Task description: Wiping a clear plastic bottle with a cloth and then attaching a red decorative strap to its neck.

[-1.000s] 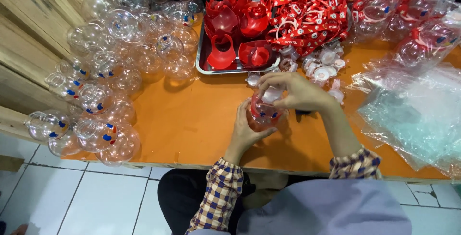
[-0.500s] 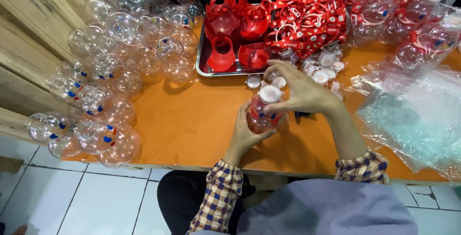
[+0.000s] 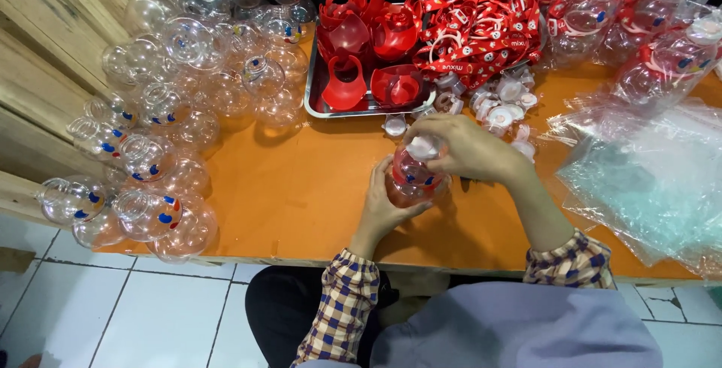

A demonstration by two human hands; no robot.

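Observation:
A round clear plastic bottle with a red insert inside stands upright on the orange table. My left hand wraps its lower body from the left. My right hand comes over the top, fingers pinching a white cap on the bottle's neck. Both sleeves are checked fabric.
A heap of clear round bottles covers the table's left side. A metal tray holds red plastic inserts. Red straps and white caps lie behind my hands. Clear plastic bags and finished bottles sit at the right.
The white cap has come down onto the bottle's neck under my right hand. My left hand keeps its hold on the bottle's body.

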